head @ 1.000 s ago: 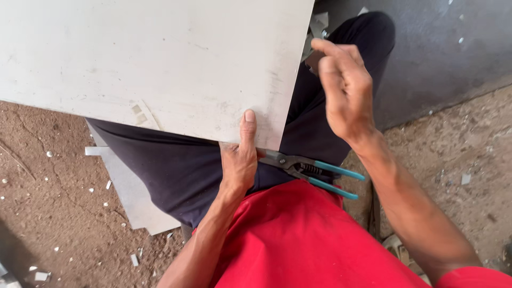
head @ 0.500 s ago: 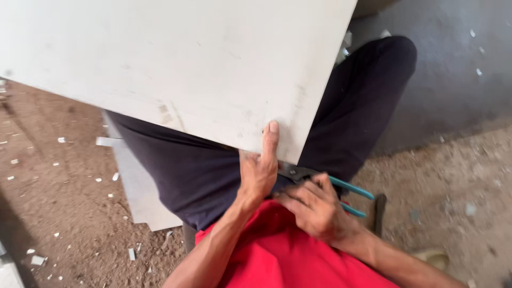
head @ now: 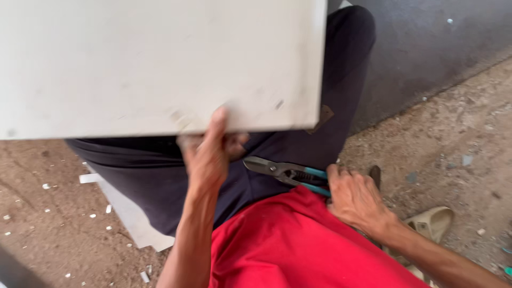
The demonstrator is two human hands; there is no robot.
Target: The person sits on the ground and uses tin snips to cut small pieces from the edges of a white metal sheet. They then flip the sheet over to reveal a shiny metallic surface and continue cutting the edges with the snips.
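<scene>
The left hand [head: 209,154] grips the near edge of a large, flat, off-white board [head: 160,64]. The right hand [head: 354,198] clasps the teal handles of metal snips [head: 288,173] lying on the lap.

Our right hand [head: 354,198] now sits right of our lap, closing on the snips' [head: 288,173] blue handles; the panel [head: 160,64] swings level.

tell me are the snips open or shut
Shut, or nearly so: the blades of the snips lie together with no gap showing. They rest on the lap, with the right hand on the teal handles.
</scene>
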